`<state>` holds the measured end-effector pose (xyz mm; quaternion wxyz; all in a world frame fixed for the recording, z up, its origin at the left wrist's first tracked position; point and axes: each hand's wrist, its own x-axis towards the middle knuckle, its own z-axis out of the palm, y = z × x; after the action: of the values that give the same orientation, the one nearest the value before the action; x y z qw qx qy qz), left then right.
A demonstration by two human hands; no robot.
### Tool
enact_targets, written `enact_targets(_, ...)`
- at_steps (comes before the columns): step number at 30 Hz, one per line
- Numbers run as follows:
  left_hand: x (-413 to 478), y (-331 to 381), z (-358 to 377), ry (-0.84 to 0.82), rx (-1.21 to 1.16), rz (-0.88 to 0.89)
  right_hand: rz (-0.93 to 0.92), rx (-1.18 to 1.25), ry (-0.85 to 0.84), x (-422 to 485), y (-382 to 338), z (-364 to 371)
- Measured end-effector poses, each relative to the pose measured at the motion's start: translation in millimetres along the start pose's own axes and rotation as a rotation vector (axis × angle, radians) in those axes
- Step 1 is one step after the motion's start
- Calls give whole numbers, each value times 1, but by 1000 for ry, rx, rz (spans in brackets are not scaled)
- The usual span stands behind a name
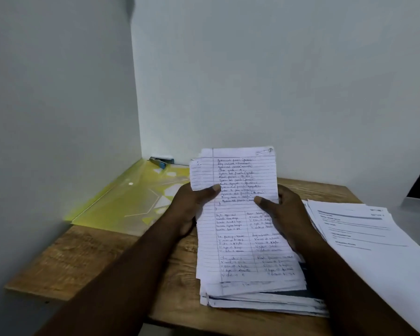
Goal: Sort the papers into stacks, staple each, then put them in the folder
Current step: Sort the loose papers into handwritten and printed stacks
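My left grip [192,207] pinches the left edge of a sheaf of lined white sheets covered in handwriting [238,170], with the thumb laid across the page. My right grip [287,212] pinches the opposite edge the same way. The fingers behind the paper are hidden from me. The sheaf tilts up at its far end, and its near end rests on a thick, ragged pile of mixed papers [257,299] lying directly beneath both grips on the brown wood-grain worktop [66,258].

Just outside the right grip lies a fanned pile of white printed sheets [364,229]. Beyond the left grip lies the translucent yellow plastic folder [131,200], and the blue stapler [161,162] sits at its far corner against the wall.

I judge this to be the sorting step, with handwritten pages being parted from printed ones. To do it well, I would keep the thumbs light so the sheets can slide. I would square the uneven left edges against the worktop and check that no printed page hides inside. Then I would set the sheaf down clear of the printed pile.
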<state>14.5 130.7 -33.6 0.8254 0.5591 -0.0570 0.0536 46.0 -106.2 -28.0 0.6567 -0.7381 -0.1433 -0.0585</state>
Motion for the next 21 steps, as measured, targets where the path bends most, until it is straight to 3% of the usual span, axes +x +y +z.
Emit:
enact_targets(5, 7, -1, 0, 24, -52, -139, -25, 20, 43, 1, 2, 4)
enact_targets(13, 0, -1, 2, 19, 14, -91, -61, 40, 37, -3, 0, 4)
enact_targets(21, -3, -3, 3, -10, 23, -30, -40, 18, 165, 0, 7, 2)
